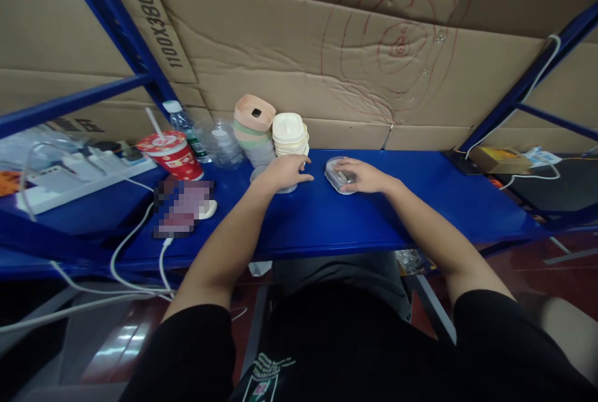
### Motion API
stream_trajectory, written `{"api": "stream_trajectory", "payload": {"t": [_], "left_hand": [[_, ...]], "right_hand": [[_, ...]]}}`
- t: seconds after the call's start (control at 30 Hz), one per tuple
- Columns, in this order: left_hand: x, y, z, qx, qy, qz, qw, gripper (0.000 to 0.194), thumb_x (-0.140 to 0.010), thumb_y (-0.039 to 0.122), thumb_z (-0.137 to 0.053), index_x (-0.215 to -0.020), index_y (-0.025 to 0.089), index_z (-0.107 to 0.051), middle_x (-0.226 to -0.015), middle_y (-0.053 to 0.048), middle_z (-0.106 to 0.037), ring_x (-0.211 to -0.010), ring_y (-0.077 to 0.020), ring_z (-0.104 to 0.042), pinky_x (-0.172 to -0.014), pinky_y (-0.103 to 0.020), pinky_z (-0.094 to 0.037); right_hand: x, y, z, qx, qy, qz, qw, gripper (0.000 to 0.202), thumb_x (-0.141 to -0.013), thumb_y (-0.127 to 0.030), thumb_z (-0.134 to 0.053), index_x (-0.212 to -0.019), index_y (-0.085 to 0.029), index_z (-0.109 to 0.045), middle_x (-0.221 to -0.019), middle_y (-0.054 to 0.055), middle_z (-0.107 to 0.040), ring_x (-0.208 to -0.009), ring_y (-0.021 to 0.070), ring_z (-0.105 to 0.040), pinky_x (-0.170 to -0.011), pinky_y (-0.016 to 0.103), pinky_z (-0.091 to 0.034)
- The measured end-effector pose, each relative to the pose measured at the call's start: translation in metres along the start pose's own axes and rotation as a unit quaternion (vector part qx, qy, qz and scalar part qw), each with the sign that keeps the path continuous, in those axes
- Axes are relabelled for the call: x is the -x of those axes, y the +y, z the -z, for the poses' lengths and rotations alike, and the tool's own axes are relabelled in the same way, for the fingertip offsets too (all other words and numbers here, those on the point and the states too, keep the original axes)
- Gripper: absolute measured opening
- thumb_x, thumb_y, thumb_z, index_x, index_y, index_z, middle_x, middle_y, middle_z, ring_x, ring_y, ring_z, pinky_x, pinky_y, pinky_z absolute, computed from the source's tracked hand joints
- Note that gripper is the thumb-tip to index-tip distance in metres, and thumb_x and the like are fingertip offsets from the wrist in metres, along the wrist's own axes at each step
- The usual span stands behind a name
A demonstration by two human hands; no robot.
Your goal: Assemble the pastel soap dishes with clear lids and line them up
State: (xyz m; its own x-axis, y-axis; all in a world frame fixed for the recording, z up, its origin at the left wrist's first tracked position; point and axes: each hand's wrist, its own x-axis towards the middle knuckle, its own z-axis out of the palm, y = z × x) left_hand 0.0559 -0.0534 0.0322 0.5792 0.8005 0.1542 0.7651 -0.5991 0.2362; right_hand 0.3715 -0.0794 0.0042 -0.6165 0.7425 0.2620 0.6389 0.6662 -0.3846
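Note:
My left hand (286, 172) is just in front of a stack of cream square lids (288, 129), its thumb and fingers apart and nothing seen between them. Partly under that hand lie clear or grey pieces (288, 189). My right hand (359, 176) rests on a small translucent container (335, 176) on the blue table, its fingers curled over the near right side. Left of the cream lids stands a leaning stack of square cups, a peach one (255, 113) on top, green and grey ones below.
To the left are a red paper cup with a straw (177, 156), a water bottle (184, 124), clear round containers (224, 143), a blurred-out phone (183, 209) with cables and a white power strip (84, 181). Cardboard (280, 40) backs the blue table (336, 227).

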Motion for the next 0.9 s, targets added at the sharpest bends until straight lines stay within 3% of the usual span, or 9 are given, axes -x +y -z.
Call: {"api": "stream_trajectory", "payload": {"t": [0.1,0.27,0.43,0.53,0.7,0.8,0.87,0.9], "left_hand": [[-0.002,-0.002,-0.004,-0.001,0.002,-0.003,1.0,0.054,-0.094,0.048,-0.078,-0.14,0.021,-0.071,-0.122,-0.009,-0.08,-0.114,-0.03,-0.074,-0.095,-0.037,-0.052],[-0.001,-0.002,-0.007,0.008,0.002,-0.006,1.0,0.058,-0.097,0.05,-0.075,-0.146,0.019,-0.067,-0.124,-0.009,-0.08,-0.116,-0.0299,-0.073,-0.095,-0.036,-0.052],[0.003,0.004,-0.006,0.025,0.034,-0.011,0.999,0.069,-0.102,0.047,-0.071,-0.162,0.019,-0.053,-0.127,-0.012,-0.078,-0.12,-0.0307,-0.073,-0.098,-0.037,-0.051],[0.004,0.013,-0.006,0.044,0.056,-0.017,0.997,0.069,-0.104,0.04,-0.068,-0.166,0.02,-0.047,-0.129,-0.011,-0.078,-0.121,-0.0294,-0.073,-0.1,-0.037,-0.052],[0.005,0.025,-0.008,0.066,0.102,-0.045,0.991,0.041,-0.111,0.038,-0.053,-0.143,0.019,-0.07,-0.133,-0.011,-0.079,-0.124,-0.029,-0.073,-0.107,-0.04,-0.052],[0.002,0.018,-0.004,0.084,0.17,0.011,0.982,0.038,-0.112,0.039,-0.049,-0.136,0.02,-0.073,-0.129,-0.012,-0.079,-0.119,-0.0283,-0.074,-0.106,-0.041,-0.054],[0.001,0.004,0.005,0.104,0.273,0.098,0.951,0.042,-0.112,0.037,-0.05,-0.147,0.02,-0.065,-0.132,-0.013,-0.077,-0.12,-0.0283,-0.073,-0.105,-0.04,-0.055],[0.002,-0.006,0.011,0.116,0.337,0.147,0.923,0.044,-0.112,0.036,-0.05,-0.152,0.02,-0.059,-0.135,-0.014,-0.075,-0.123,-0.0284,-0.072,-0.104,-0.04,-0.056]], "right_hand": [[-0.012,0.001,0.004,-0.046,0.002,0.006,0.999,0.069,-0.079,-0.052,-0.094,-0.143,-0.033,-0.075,-0.158,0.007,-0.067,-0.153,0.0388,-0.057,-0.132,0.069,-0.035],[-0.001,0.003,-0.006,-0.091,0.051,-0.018,0.994,0.068,-0.081,-0.055,-0.091,-0.143,-0.032,-0.075,-0.159,0.007,-0.066,-0.159,0.0384,-0.049,-0.134,0.068,-0.031],[0.007,-0.014,-0.008,-0.092,0.157,-0.019,0.983,0.067,-0.085,-0.069,-0.084,-0.14,-0.031,-0.077,-0.161,0.01,-0.065,-0.154,0.0373,-0.055,-0.132,0.065,-0.037],[0.004,-0.029,-0.009,-0.155,0.205,-0.013,0.966,0.07,-0.086,-0.08,-0.076,-0.136,-0.032,-0.079,-0.152,0.01,-0.072,-0.144,0.0374,-0.064,-0.126,0.063,-0.045],[0.001,-0.04,-0.018,-0.296,0.202,-0.044,0.933,0.086,-0.088,-0.095,-0.056,-0.143,-0.031,-0.074,-0.144,0.011,-0.076,-0.131,0.0379,-0.073,-0.109,0.058,-0.061],[0.0,-0.034,-0.02,-0.276,0.227,-0.039,0.933,0.102,-0.087,-0.1,-0.047,-0.164,-0.033,-0.054,-0.163,0.013,-0.061,-0.146,0.0401,-0.062,-0.108,0.058,-0.062],[0.001,-0.025,-0.018,-0.209,0.253,-0.05,0.943,0.105,-0.089,-0.097,-0.048,-0.171,-0.032,-0.041,-0.17,0.016,-0.053,-0.153,0.0412,-0.055,-0.112,0.06,-0.059],[0.001,-0.02,-0.017,-0.17,0.262,-0.062,0.948,0.105,-0.09,-0.095,-0.051,-0.173,-0.031,-0.039,-0.17,0.017,-0.051,-0.153,0.0419,-0.054,-0.114,0.062,-0.057]]}}
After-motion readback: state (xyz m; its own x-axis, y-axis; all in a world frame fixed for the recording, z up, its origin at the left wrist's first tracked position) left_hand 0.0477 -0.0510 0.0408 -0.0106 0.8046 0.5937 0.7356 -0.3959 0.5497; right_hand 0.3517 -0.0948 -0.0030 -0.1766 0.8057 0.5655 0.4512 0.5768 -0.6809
